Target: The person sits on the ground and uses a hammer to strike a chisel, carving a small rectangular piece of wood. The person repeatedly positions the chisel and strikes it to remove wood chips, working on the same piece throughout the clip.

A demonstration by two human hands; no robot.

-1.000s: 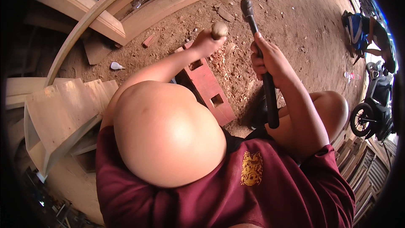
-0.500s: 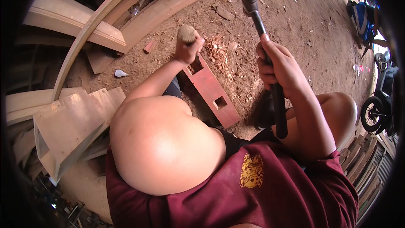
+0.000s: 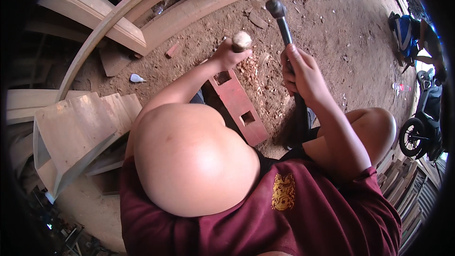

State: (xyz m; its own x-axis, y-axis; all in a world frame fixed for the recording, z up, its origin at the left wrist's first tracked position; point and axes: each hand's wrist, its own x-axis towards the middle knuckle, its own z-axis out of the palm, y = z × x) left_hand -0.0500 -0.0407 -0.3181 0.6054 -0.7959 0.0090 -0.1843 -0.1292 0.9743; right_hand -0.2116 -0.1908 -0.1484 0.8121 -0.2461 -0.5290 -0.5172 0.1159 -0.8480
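My left hand (image 3: 229, 57) is closed round a chisel (image 3: 241, 41), whose pale, worn handle end points up toward me; its blade is hidden beneath the hand. That hand is over the far end of a reddish wooden block (image 3: 235, 98) lying on the ground in front of me. Two square holes are cut in the block, the farther one close by my left wrist. My right hand (image 3: 303, 73) grips a hammer (image 3: 285, 29) by its dark handle, right of the block. The hammer's head is raised beyond my fingers, apart from the chisel.
Reddish wood shavings (image 3: 249, 68) lie beside the block on the dirt floor (image 3: 341, 33). Curved and straight timber frames (image 3: 170, 21) stand at far left, with a stepped wooden piece (image 3: 80, 125) nearer. A motorcycle (image 3: 422, 123) and stacked boards (image 3: 403, 180) are at right.
My left hand has moved right with the chisel, whose handle now leans the other way, and the far hole shows more fully. The hammer head has shifted slightly left and nearer.
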